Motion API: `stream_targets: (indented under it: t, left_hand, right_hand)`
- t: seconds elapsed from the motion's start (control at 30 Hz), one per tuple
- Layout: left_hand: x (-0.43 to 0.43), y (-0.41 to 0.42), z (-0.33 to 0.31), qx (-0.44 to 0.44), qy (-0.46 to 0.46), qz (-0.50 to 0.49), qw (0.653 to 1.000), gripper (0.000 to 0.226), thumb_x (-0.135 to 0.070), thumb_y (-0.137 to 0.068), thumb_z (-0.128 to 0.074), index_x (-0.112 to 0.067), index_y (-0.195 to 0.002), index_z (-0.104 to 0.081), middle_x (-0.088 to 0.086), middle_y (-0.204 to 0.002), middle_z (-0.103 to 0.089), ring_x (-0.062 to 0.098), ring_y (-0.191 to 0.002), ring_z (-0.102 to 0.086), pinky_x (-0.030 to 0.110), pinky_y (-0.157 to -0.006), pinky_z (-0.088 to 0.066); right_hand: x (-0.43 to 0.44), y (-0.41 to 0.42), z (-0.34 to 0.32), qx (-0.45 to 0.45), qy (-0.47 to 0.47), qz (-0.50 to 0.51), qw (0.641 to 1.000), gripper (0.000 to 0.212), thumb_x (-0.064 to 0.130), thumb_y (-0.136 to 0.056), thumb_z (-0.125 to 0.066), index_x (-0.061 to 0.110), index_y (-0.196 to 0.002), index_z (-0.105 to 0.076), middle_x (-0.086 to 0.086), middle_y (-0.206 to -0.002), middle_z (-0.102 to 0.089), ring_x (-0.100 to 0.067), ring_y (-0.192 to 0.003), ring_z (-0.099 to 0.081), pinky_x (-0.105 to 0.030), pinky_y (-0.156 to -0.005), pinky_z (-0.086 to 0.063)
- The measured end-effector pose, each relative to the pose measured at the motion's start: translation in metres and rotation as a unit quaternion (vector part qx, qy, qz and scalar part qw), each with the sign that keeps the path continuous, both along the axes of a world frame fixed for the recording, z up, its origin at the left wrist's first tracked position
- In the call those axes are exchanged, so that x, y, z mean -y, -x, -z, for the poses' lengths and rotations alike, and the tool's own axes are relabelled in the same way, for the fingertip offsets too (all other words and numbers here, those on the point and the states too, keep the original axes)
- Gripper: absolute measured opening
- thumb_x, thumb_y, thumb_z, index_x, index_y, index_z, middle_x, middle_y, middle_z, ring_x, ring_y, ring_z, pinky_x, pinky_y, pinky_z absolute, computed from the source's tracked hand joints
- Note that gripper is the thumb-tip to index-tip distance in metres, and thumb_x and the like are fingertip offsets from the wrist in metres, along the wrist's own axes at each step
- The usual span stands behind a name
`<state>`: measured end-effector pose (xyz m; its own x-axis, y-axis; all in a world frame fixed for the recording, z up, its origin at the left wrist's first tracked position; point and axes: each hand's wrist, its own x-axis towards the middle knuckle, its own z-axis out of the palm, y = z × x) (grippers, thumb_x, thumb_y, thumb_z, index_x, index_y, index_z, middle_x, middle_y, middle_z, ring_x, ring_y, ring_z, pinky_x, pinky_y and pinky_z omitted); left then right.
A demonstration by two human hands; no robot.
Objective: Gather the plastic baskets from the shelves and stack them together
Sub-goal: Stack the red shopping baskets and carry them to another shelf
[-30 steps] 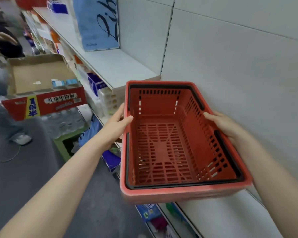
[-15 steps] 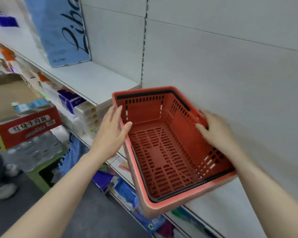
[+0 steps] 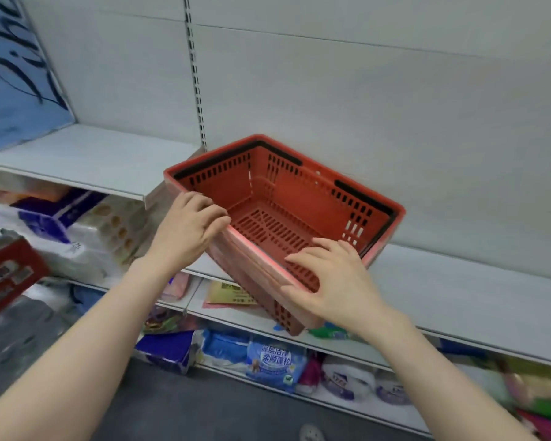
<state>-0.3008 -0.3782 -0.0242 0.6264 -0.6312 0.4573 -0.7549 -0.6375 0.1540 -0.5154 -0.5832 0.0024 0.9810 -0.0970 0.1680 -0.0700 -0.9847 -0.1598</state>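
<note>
There, the red plastic basket point(image 3: 287, 211) sits partly on the white shelf point(image 3: 458, 281), its far corner close to the back panel point(image 3: 363, 90) and its near corner jutting out past the shelf edge over the aisle. It looks like more than one basket nested together, going by the layered rims along the near side, though I cannot count them. Black handles lie folded down along its rim.

The left hand point(image 3: 188, 230) is on the near-left rim, fingers point(image 3: 210, 214) curled loosely over the edge, thumb side toward the basket's inside; it rests there more than it clamps. The right hand point(image 3: 334, 281) lies over the near-right rim with fingers point(image 3: 303, 256) spread and reaching into the basket, thumb down the outer wall. Whether that counts as a firm hold, I cannot tell.

Just left of the left hand's fingers a higher shelf point(image 3: 93, 160) ends, with a blue pack point(image 3: 16, 74) bearing dark script standing at its far left. Below that hand are white and purple tissue packs point(image 3: 86, 230) and a red carton point(image 3: 7, 272). Beneath the right hand's fingers, on the lowest level, lies a blue bag with Chinese print point(image 3: 274, 361) among other blurred, colourful packets. The grey floor point(image 3: 188, 409) runs under both forearms.
</note>
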Motion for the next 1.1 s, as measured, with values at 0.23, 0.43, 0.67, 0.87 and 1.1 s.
stream_targets:
  t: [0.23, 0.43, 0.67, 0.87, 1.1]
  left_hand:
    - [0.011, 0.004, 0.003, 0.018, -0.052, -0.007, 0.998, 0.053, -0.056, -0.091, -0.036, -0.027, -0.129, -0.060, 0.007, -0.107, -0.062, 0.032, -0.109, -0.053, 0.054, -0.108, -0.033]
    - [0.053, -0.003, 0.011, 0.028, -0.052, -0.042, 0.997, 0.042, -0.048, -0.091, -0.045, -0.031, -0.128, -0.056, 0.009, -0.106, -0.060, 0.038, -0.107, -0.053, 0.060, -0.111, -0.020]
    - [0.048, -0.034, 0.009, 0.025, -0.070, -0.042, 0.996, 0.046, -0.051, -0.091, -0.036, -0.030, -0.126, -0.057, 0.009, -0.106, -0.060, 0.039, -0.109, -0.053, 0.059, -0.111, -0.022]
    - [0.048, -0.031, 0.010, 0.040, -0.081, -0.045, 0.995, 0.042, -0.048, -0.093, -0.038, -0.029, -0.124, -0.057, 0.010, -0.105, -0.061, 0.039, -0.103, -0.054, 0.058, -0.108, -0.024]
    - [0.052, -0.018, -0.002, 0.037, -0.079, -0.030, 0.996, 0.043, -0.015, -0.084, -0.061, -0.019, -0.127, -0.060, 0.017, -0.111, -0.065, 0.043, -0.103, -0.057, 0.058, -0.099, -0.038]
  right_hand:
    - [0.058, -0.011, 0.005, 0.079, -0.001, 0.088, 0.993, 0.054, 0.055, -0.083, -0.059, 0.021, -0.124, -0.067, -0.008, -0.130, -0.064, -0.035, -0.129, -0.050, -0.049, -0.109, -0.040]
    - [0.101, -0.045, 0.027, 0.084, -0.036, 0.141, 0.986, 0.046, 0.035, -0.097, -0.054, 0.008, -0.134, -0.058, -0.020, -0.141, -0.052, -0.036, -0.143, -0.032, -0.046, -0.114, -0.032]
    - [0.092, -0.060, 0.037, 0.112, -0.016, 0.123, 0.986, 0.040, 0.038, -0.097, -0.051, 0.010, -0.124, -0.061, -0.017, -0.128, -0.057, -0.037, -0.141, -0.034, -0.047, -0.105, -0.042]
    - [0.089, -0.058, 0.036, 0.098, -0.012, 0.129, 0.987, 0.047, 0.046, -0.097, -0.038, 0.011, -0.120, -0.061, -0.019, -0.126, -0.058, -0.039, -0.140, -0.035, -0.049, -0.102, -0.046]
    - [0.094, -0.041, 0.015, 0.056, 0.009, 0.096, 0.994, 0.043, 0.033, -0.100, -0.045, 0.013, -0.137, -0.053, -0.016, -0.140, -0.052, -0.037, -0.139, -0.039, -0.050, -0.107, -0.043]
